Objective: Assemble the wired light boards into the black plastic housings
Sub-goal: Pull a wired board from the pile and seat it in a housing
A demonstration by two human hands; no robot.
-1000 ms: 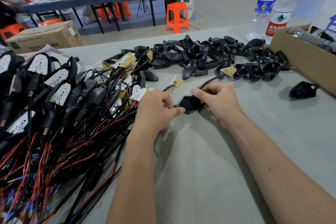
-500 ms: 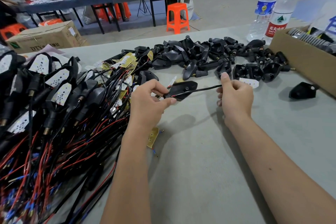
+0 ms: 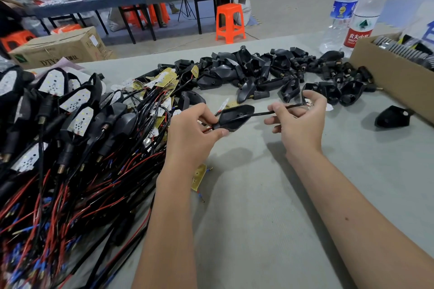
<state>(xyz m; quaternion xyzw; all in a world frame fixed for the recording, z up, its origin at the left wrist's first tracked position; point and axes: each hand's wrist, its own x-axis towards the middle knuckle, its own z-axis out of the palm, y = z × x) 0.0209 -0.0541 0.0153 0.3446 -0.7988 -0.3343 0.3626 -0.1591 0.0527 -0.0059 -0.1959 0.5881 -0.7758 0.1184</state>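
— Grey table (image 3: 270, 230) lies bare between the forearms; a wire tangle (image 3: 58, 183) crowds its left edge, cut off by the frame.
— And the hands?
— Left hand (image 3: 190, 134) pinches a black housing (image 3: 234, 117) above the table. Right hand (image 3: 298, 122), half open, holds its black wire (image 3: 277, 111) between thumb and finger; the light board (image 3: 310, 104) behind it seems mostly hidden.
— Beyond?
— Heaped empty housings (image 3: 270, 73), a cardboard box (image 3: 389, 80) at right.

Black housing (image 3: 235, 117), frame centre, lying lengthwise with a black wire (image 3: 270, 112) running right from it; empty housings (image 3: 270, 73) heaped upper centre; finished units (image 3: 58, 110) stacked left.
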